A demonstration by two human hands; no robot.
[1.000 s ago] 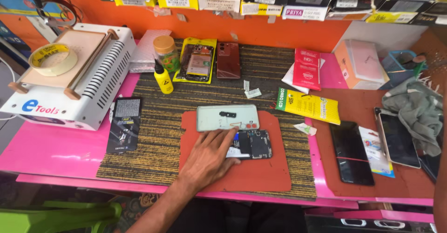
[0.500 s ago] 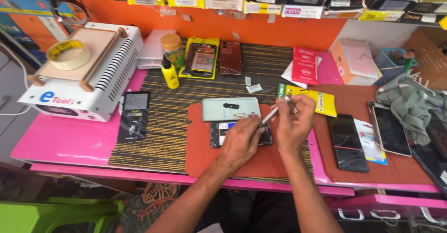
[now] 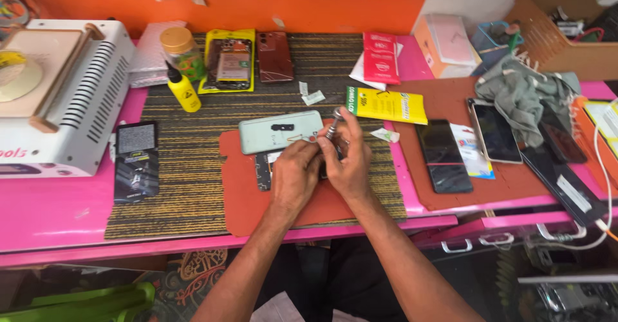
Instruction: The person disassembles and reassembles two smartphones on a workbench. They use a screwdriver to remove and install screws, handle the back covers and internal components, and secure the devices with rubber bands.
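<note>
My right hand (image 3: 351,161) grips a small metal screwdriver (image 3: 334,122) held upright, tip down among the fingers. My left hand (image 3: 295,170) rests beside it on an opened phone body (image 3: 264,169), fingers curled against the tool. Both hands touch each other over a red-brown work mat (image 3: 239,196). A pale green phone back cover (image 3: 277,131) lies just beyond the hands on the mat's far edge. The phone body is mostly hidden under my hands.
A white heating machine (image 3: 71,96) stands at the left. A yellow bottle (image 3: 183,90), a jar (image 3: 181,50) and packaged parts lie behind. A black package (image 3: 135,161) lies on the left. Dark phones (image 3: 444,154), a yellow packet (image 3: 386,105) and a grey cloth (image 3: 521,93) occupy the right.
One second ago only my left hand lay on the phone body. My right hand came in with the screwdriver and now both hands are pressed together over the phone.
</note>
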